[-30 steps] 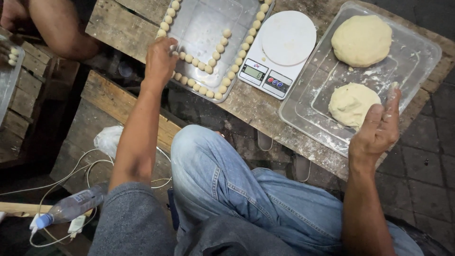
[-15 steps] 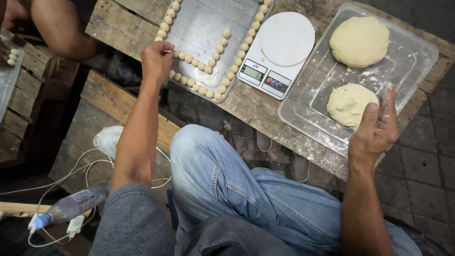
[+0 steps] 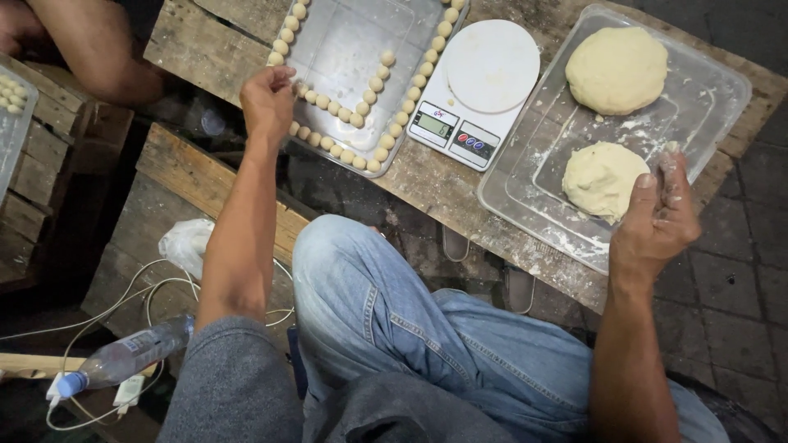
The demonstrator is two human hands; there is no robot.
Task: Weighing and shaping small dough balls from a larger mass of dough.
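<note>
My left hand (image 3: 267, 98) rests with curled fingers at the near left edge of a clear tray (image 3: 349, 45) lined with several small dough balls (image 3: 361, 123). Whether it holds a ball is hidden. My right hand (image 3: 657, 221), dusted with flour, hovers with fingers half curled over the near right corner of a clear plastic tray (image 3: 714, 90). That tray carries a smaller dough lump (image 3: 603, 179) close to my fingers and a bigger one (image 3: 617, 70) farther back. A white kitchen scale (image 3: 476, 82) stands between the two trays.
All sits on a rough wooden table (image 3: 193, 45). Another person's arm (image 3: 90, 49) reaches in at the top left, beside a tray of dough balls (image 3: 12, 94). A plastic bottle (image 3: 123, 357), white cables (image 3: 98, 328) and a plastic bag (image 3: 185, 244) lie on the floor left.
My left hand has stayed at the tray's edge. My right hand has shifted slightly, staying over the floured tray's near corner.
</note>
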